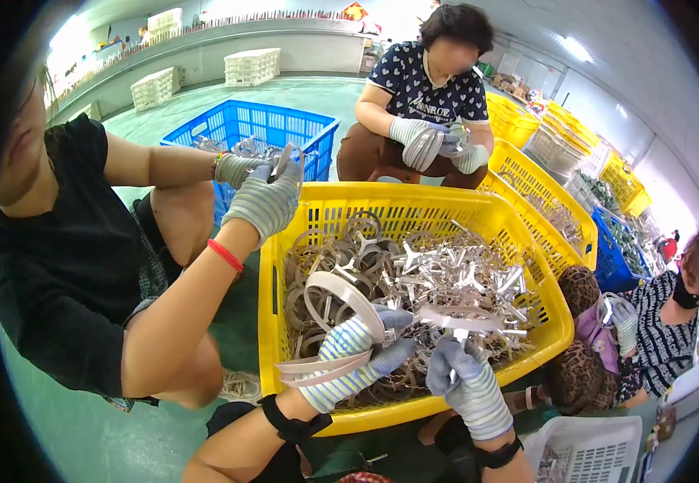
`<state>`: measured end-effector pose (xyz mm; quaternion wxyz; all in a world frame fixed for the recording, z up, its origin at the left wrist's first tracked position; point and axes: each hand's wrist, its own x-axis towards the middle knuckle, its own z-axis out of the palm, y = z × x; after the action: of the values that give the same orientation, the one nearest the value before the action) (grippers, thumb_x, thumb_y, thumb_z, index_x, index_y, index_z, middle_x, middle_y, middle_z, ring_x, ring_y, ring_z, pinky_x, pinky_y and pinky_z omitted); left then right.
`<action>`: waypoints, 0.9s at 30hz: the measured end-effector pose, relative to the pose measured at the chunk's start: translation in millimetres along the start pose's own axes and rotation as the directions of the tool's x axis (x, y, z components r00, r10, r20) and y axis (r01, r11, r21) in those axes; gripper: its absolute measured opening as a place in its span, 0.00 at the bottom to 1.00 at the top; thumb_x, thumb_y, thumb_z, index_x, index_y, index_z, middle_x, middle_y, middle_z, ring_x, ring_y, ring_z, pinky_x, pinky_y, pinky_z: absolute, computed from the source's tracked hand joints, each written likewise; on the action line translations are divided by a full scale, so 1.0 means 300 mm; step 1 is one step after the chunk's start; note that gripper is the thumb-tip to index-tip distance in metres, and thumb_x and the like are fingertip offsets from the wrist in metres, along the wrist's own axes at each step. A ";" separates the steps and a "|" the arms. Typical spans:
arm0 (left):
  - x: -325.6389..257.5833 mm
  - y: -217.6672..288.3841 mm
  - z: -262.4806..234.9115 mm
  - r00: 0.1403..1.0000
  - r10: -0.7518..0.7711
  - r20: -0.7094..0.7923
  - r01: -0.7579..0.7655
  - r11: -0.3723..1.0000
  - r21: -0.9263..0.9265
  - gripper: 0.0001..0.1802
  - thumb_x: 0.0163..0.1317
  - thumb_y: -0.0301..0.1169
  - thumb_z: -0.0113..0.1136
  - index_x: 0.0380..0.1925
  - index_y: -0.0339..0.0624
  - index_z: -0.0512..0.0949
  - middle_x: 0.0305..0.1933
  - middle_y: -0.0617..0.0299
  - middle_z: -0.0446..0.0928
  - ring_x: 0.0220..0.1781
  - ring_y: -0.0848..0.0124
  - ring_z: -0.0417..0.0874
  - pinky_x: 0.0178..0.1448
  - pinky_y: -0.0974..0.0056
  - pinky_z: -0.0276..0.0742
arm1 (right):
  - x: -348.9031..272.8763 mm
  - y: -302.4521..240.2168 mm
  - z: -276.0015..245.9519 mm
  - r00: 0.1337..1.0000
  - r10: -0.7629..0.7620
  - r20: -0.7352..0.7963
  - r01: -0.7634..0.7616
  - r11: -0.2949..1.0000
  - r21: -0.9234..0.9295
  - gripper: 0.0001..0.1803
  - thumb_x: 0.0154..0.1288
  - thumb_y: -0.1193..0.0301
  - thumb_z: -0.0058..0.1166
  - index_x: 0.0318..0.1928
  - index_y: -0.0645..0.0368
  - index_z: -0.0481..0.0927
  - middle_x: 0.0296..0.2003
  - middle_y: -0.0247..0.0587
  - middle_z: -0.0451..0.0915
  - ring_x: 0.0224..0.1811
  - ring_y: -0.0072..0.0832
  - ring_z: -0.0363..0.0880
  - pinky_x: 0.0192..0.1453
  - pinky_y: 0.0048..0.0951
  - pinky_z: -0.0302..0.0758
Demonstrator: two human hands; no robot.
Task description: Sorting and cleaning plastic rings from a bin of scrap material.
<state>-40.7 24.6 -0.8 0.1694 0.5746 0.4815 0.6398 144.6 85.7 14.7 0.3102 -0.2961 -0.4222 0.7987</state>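
Note:
My left hand (345, 346), in a striped glove with grey fingertips, closes around a bundle of pale grey curved bands (347, 298); some loop up above the hand and others stick out beside the wrist. In a matching glove, my right hand (478, 390) pinches a small silver metal piece (459, 335). A pale flat band (462, 320) lies across the top of that piece, its left end near my left fingertips. Both hands are over the near side of a yellow crate (554, 338), which is heaped with silver three-armed metal parts (470, 278) and grey rings (309, 306).
Gloved co-workers handle similar parts at the left (265, 201), across the crate (422, 141) and at the right (623, 322). A blue crate (301, 121) stands behind, more yellow crates (579, 217) at the right, and a white basket (595, 439) near my right forearm.

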 end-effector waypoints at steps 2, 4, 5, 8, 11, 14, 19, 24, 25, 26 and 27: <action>-0.021 0.013 -0.015 0.931 -0.251 0.266 0.300 0.940 -0.165 0.10 0.59 0.31 0.63 0.39 0.38 0.80 0.37 0.55 0.80 0.40 0.65 0.80 0.44 0.61 0.75 | 0.005 0.004 -0.010 0.996 -0.091 -0.018 0.091 0.996 0.000 0.15 0.59 0.58 0.61 0.33 0.55 0.75 0.21 0.29 0.68 0.19 0.22 0.66 0.23 0.26 0.63; -0.022 0.008 -0.030 0.864 -0.160 0.476 0.189 0.982 -0.013 0.14 0.66 0.36 0.53 0.39 0.37 0.81 0.29 0.54 0.81 0.33 0.69 0.82 0.39 0.65 0.76 | 0.015 0.011 -0.030 0.984 -0.173 -0.038 0.173 0.985 -0.022 0.16 0.56 0.59 0.64 0.29 0.53 0.72 0.24 0.32 0.70 0.24 0.25 0.69 0.29 0.30 0.67; -0.025 -0.002 -0.021 0.783 -0.203 0.588 0.217 0.975 0.047 0.16 0.67 0.39 0.52 0.39 0.37 0.81 0.30 0.54 0.81 0.33 0.68 0.82 0.39 0.65 0.76 | 0.019 0.012 -0.031 0.980 -0.198 -0.027 0.197 0.980 -0.031 0.16 0.56 0.58 0.64 0.32 0.54 0.74 0.27 0.35 0.73 0.29 0.27 0.72 0.35 0.32 0.70; -0.050 -0.018 0.016 0.699 -0.200 0.686 0.233 0.971 0.046 0.21 0.68 0.45 0.49 0.38 0.39 0.81 0.30 0.53 0.81 0.31 0.62 0.83 0.38 0.63 0.77 | 0.032 0.060 -0.067 0.986 -0.071 -0.151 0.040 0.979 -0.201 0.20 0.59 0.58 0.61 0.44 0.59 0.78 0.38 0.36 0.79 0.41 0.26 0.77 0.48 0.31 0.74; -0.047 0.009 0.016 0.644 -0.128 0.754 0.112 0.991 0.073 0.22 0.69 0.45 0.47 0.35 0.39 0.82 0.25 0.51 0.79 0.28 0.55 0.82 0.34 0.61 0.77 | 0.020 0.076 -0.106 1.000 0.002 -0.025 -0.007 0.977 -0.215 0.24 0.56 0.58 0.64 0.48 0.59 0.76 0.40 0.37 0.80 0.44 0.27 0.78 0.52 0.31 0.75; -0.038 0.015 0.022 0.675 -0.131 0.726 0.084 0.991 0.101 0.19 0.69 0.44 0.43 0.37 0.41 0.77 0.23 0.50 0.75 0.25 0.52 0.78 0.27 0.56 0.70 | 0.021 0.054 -0.075 0.999 -0.003 -0.033 -0.001 0.996 -0.094 0.24 0.55 0.59 0.66 0.47 0.60 0.77 0.39 0.39 0.80 0.43 0.30 0.79 0.52 0.33 0.76; -0.056 -0.017 0.037 0.750 -0.034 0.661 -0.001 0.999 0.052 0.17 0.65 0.42 0.51 0.40 0.39 0.79 0.27 0.48 0.78 0.30 0.49 0.80 0.32 0.57 0.74 | -0.003 0.002 -0.005 1.000 0.005 0.025 -0.007 0.997 0.078 0.27 0.55 0.58 0.65 0.51 0.59 0.76 0.41 0.39 0.81 0.43 0.30 0.80 0.48 0.31 0.76; -0.065 -0.009 0.040 0.806 0.007 0.592 0.071 0.992 -0.108 0.14 0.63 0.36 0.58 0.42 0.37 0.80 0.30 0.50 0.80 0.29 0.56 0.81 0.32 0.62 0.74 | -0.005 -0.004 0.003 0.999 -0.053 0.011 0.053 0.998 0.035 0.22 0.57 0.59 0.62 0.45 0.63 0.78 0.40 0.48 0.81 0.44 0.36 0.81 0.53 0.39 0.77; -0.062 -0.007 0.039 0.807 -0.036 0.590 0.109 0.990 -0.088 0.13 0.63 0.34 0.58 0.42 0.36 0.80 0.30 0.50 0.79 0.28 0.60 0.81 0.34 0.64 0.74 | 0.001 0.002 -0.016 0.999 -0.049 0.024 0.048 0.998 0.030 0.23 0.58 0.59 0.62 0.46 0.63 0.78 0.41 0.47 0.81 0.45 0.35 0.80 0.52 0.38 0.77; -0.067 -0.001 0.033 0.810 -0.085 0.580 0.147 0.987 -0.061 0.12 0.63 0.32 0.58 0.42 0.35 0.79 0.30 0.50 0.79 0.28 0.64 0.80 0.35 0.65 0.74 | 0.011 0.024 -0.047 0.998 -0.047 0.030 0.047 0.998 0.029 0.23 0.58 0.59 0.62 0.46 0.63 0.78 0.41 0.47 0.81 0.45 0.35 0.80 0.52 0.38 0.77; -0.072 0.001 0.038 0.777 -0.282 0.563 0.392 0.916 -0.082 0.11 0.63 0.28 0.58 0.42 0.33 0.79 0.30 0.55 0.80 0.28 0.73 0.78 0.36 0.68 0.74 | 0.023 0.057 -0.099 0.996 -0.081 -0.038 0.078 0.993 -0.084 0.23 0.58 0.59 0.62 0.47 0.63 0.78 0.40 0.46 0.81 0.44 0.34 0.80 0.52 0.37 0.77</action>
<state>-24.2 12.5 -14.4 0.4655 0.6155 0.4446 0.4547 157.9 97.7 -15.2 0.3381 -0.3082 -0.4596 0.7612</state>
